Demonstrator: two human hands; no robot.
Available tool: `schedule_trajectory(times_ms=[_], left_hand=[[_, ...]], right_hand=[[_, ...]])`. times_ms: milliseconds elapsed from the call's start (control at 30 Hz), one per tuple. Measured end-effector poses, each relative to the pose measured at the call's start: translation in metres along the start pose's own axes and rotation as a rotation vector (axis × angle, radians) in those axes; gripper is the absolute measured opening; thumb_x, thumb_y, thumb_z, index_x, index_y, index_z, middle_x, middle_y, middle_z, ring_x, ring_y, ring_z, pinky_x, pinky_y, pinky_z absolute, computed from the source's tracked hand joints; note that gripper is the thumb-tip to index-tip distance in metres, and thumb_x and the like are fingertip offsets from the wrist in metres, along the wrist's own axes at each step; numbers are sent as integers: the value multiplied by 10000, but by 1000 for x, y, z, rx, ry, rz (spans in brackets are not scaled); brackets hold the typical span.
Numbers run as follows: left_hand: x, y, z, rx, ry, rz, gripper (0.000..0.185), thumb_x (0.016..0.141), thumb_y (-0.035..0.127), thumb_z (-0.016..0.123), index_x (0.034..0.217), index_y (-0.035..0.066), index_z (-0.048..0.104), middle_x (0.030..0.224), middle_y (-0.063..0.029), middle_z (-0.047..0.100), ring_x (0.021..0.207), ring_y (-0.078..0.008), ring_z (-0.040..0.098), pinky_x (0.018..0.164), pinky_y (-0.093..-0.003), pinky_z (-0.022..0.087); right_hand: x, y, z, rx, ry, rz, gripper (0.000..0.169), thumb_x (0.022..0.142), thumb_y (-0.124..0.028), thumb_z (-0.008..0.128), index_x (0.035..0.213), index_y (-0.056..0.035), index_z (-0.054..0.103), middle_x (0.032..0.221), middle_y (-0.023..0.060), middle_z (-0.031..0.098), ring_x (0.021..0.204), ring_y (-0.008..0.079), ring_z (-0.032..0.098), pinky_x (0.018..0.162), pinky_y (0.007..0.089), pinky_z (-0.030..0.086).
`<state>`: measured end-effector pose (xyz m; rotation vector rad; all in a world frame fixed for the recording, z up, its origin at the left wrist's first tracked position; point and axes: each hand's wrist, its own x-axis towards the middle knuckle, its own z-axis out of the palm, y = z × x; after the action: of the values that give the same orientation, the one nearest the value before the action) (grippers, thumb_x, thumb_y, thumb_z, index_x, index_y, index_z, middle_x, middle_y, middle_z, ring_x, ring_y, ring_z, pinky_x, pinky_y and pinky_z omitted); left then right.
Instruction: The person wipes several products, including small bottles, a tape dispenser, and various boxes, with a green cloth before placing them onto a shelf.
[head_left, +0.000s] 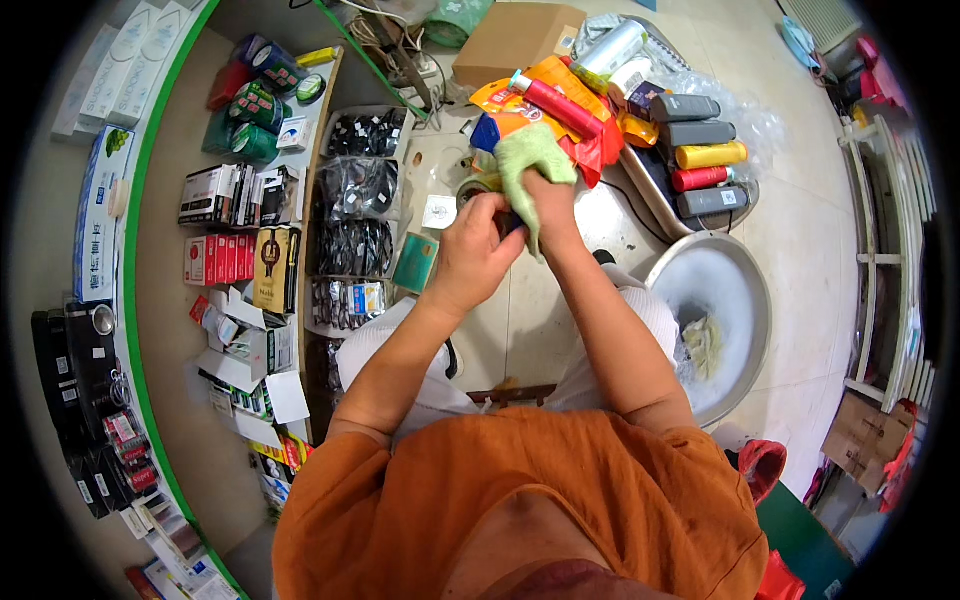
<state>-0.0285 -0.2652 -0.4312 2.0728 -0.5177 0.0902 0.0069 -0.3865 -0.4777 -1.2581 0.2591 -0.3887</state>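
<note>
In the head view my left hand (480, 244) is closed round a small roundish item, mostly hidden by my fingers and the cloth. My right hand (551, 199) holds a light green cloth (536, 154) against that item; the cloth drapes over the fingers and hangs down between the hands. Just beyond the hands lie orange pouches (566, 82) and a red pump bottle (562, 109). A white square box (439, 212) and a green box (415, 262) are left of my left hand. At the right stands a metal basin (757, 337) of foamy water with a wet cloth (703, 346) in it.
Shelves with a green edge (133, 247) run along the left, holding boxes and cans. Bins of black packaged goods (356, 247) stand beside them. Grey bottles (697, 133) and a yellow bottle (711, 154) lie on a tray-like base at the upper right. A cardboard box (510, 41) sits farther back.
</note>
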Motion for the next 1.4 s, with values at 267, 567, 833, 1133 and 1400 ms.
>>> schedule_trajectory(times_ms=[267, 567, 833, 1133, 1400], left_hand=[[-10, 12, 1, 126, 108, 171, 256, 748, 77, 685, 963, 20, 559, 761, -92, 558, 553, -175, 528, 539, -306, 433], [-14, 5, 6, 99, 45, 57, 289, 825, 81, 602, 1099, 17, 535, 821, -127, 594, 698, -226, 608, 633, -340, 476], [1, -9, 3, -274, 138, -117, 250, 877, 126, 595, 1088, 24, 507, 850, -55, 588, 678, -134, 547, 619, -276, 450], [3, -9, 0, -708, 123, -373, 220, 895, 66, 572, 1073, -16, 473, 895, -74, 611, 761, -84, 572, 633, -217, 469], [4, 10, 9, -187, 127, -132, 322, 851, 70, 652, 1106, -21, 477, 949, -104, 643, 759, -86, 589, 574, -210, 481]], right_hand=[[13, 3, -13, 432, -25, 231, 271, 933, -181, 452, 1132, -39, 569, 997, 54, 618, 916, 165, 611, 824, 291, 495], [4, 1, -6, -74, 2, 121, 223, 863, -169, 561, 966, 26, 598, 859, 86, 635, 726, 138, 584, 662, 281, 462], [-8, -17, 5, 605, 125, 313, 188, 924, -124, 467, 1026, -5, 573, 898, 48, 612, 734, 110, 584, 631, 227, 468], [-15, -14, 0, -121, 32, -21, 272, 810, -126, 631, 1043, 9, 594, 983, 64, 615, 896, 136, 572, 790, 271, 454], [1, -21, -4, 360, 232, 99, 222, 902, -136, 569, 1064, 15, 581, 934, 44, 624, 780, 102, 580, 687, 255, 478]])
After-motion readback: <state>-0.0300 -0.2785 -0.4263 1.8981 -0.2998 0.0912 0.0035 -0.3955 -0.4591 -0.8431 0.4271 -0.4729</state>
